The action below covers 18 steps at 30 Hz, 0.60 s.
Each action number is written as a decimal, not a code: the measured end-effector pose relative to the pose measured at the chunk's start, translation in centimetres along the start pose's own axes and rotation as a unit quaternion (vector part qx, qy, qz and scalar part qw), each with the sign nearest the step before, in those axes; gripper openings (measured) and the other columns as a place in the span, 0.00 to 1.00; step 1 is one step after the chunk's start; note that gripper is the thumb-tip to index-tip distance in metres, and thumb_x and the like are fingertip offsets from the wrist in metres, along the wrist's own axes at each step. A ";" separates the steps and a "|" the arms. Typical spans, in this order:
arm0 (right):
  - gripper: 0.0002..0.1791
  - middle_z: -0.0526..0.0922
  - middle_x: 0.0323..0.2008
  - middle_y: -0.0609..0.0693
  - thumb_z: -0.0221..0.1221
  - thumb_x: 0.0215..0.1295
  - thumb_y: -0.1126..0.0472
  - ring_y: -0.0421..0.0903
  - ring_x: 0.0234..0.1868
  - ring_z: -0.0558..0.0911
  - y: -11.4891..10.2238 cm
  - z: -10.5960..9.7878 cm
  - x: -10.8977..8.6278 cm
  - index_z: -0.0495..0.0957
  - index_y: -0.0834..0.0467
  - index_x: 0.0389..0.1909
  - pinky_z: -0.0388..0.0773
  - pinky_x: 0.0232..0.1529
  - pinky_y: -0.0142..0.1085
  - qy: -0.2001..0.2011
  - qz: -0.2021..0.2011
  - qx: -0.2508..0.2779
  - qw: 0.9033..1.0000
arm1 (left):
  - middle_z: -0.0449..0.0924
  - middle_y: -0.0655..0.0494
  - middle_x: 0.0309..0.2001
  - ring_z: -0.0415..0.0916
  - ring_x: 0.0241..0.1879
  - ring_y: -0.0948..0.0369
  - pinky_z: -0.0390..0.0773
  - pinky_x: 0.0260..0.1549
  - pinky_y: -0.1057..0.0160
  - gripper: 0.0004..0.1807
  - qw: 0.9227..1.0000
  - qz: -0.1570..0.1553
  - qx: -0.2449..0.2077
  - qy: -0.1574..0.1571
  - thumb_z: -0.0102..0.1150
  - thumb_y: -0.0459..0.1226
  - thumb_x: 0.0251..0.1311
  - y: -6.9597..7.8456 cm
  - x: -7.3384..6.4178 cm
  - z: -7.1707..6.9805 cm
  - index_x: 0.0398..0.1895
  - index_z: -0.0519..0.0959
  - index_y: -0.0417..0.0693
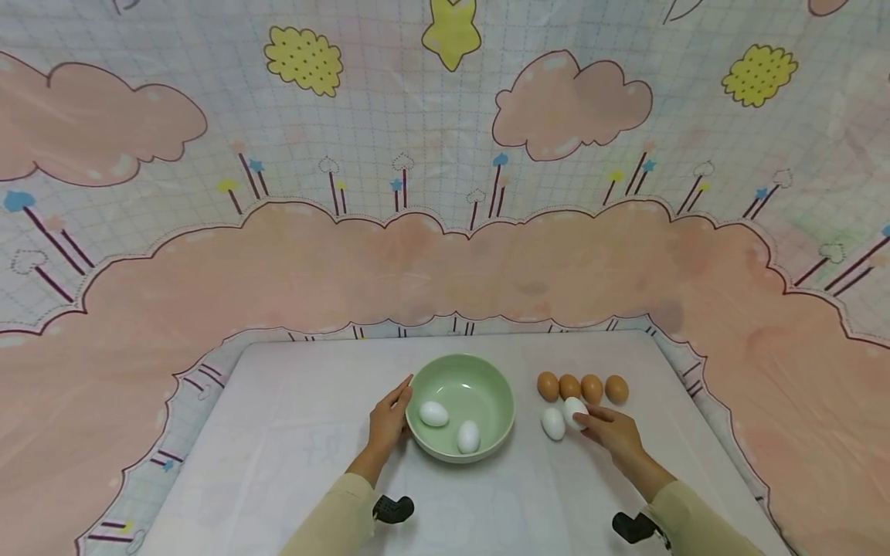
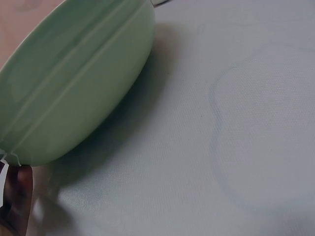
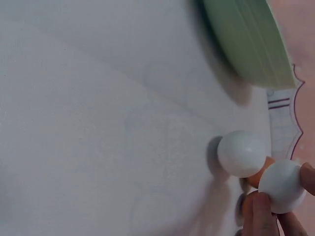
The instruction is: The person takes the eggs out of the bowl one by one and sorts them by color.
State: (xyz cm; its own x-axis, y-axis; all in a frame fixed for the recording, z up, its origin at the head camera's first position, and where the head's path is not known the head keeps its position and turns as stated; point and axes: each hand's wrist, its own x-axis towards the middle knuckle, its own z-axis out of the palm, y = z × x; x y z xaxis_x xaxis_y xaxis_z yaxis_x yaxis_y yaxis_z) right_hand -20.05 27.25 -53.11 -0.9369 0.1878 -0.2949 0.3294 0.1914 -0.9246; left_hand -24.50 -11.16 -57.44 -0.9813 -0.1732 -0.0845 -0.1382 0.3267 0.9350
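My left hand holds the left side of a light green bowl, its fingers right at the rim. Two white eggs lie inside the bowl. In the left wrist view a finger meets the bowl's outer wall. To the right, my right hand pinches another white egg between thumb and fingers. Just left of that egg, one more white egg lies on the table. Several brown eggs form a row behind the white ones.
Everything stands on a white-covered table. Behind it hangs a patterned cloth with clouds and stars. Dark wrist devices sit at both sleeve ends.
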 end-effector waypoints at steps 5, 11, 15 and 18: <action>0.32 0.80 0.54 0.67 0.66 0.63 0.62 0.36 0.38 0.83 1.2 -0.2 0.5 0.68 0.77 0.62 0.82 0.43 0.30 0.015 0.010 0.007 1.000 | 0.70 0.51 0.68 0.71 0.60 0.50 0.71 0.55 0.52 0.23 1.000 -0.002 -0.002 0.001 0.49 0.55 0.71 -0.1 0.0 0.0 0.66 0.74 0.65; 0.32 0.80 0.54 0.67 0.67 0.62 0.62 0.33 0.36 0.82 2.1 -0.3 0.8 0.69 0.77 0.61 0.82 0.41 0.29 0.031 0.019 0.004 0.999 | 0.70 0.50 0.68 0.70 0.63 0.49 0.70 0.59 0.47 0.23 1.000 0.000 -0.003 0.005 0.49 0.54 0.72 -0.1 0.2 0.2 0.66 0.74 0.62; 0.32 0.79 0.55 0.69 0.68 0.61 0.61 0.32 0.35 0.81 2.6 -0.3 1.0 0.71 0.77 0.60 0.81 0.39 0.27 0.041 0.018 -0.009 0.999 | 0.70 0.51 0.68 0.70 0.62 0.49 0.69 0.60 0.47 0.23 1.000 -0.001 -0.004 0.003 0.49 0.54 0.72 -0.1 0.0 0.1 0.67 0.74 0.63; 0.31 0.81 0.53 0.68 0.69 0.60 0.60 0.31 0.34 0.81 2.9 -0.4 1.0 0.73 0.76 0.58 0.81 0.37 0.26 0.051 0.019 -0.035 0.998 | 0.70 0.51 0.68 0.68 0.65 0.49 0.67 0.63 0.46 0.23 1.000 0.000 -0.004 0.002 0.49 0.54 0.72 -0.1 0.0 0.0 0.67 0.74 0.63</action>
State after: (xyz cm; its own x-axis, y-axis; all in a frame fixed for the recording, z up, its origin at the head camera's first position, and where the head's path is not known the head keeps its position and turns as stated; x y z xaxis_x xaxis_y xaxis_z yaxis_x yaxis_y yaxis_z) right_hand -20.01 28.36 -56.02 -0.9081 0.2920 -0.3003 0.3751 0.2481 -0.8932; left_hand -24.53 -11.20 -57.58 -0.9809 -0.1758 -0.0829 -0.1365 0.3199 0.9376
